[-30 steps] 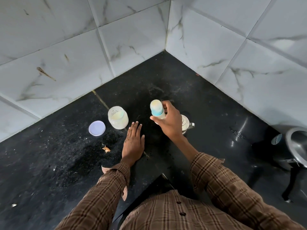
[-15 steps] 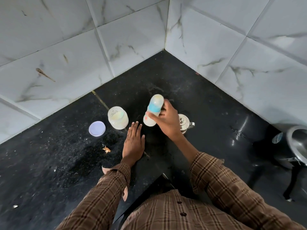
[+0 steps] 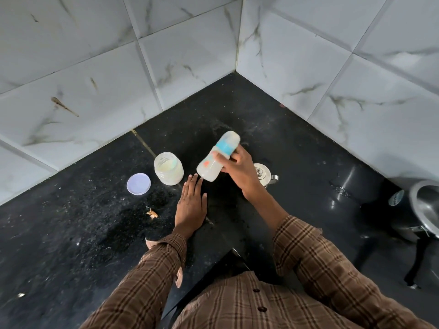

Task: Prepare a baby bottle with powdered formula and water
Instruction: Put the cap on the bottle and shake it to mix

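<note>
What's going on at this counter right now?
A person holds a capped baby bottle of milky liquid tilted in the right hand, apparently shaking it. The left hand rests flat on the black counter. An open formula jar stands nearby, its lid lying beside it.

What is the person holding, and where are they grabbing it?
The right hand holds the baby bottle around its middle, just below the blue collar, tilted off the counter. The left hand holds nothing; it lies flat on the black counter.
</note>
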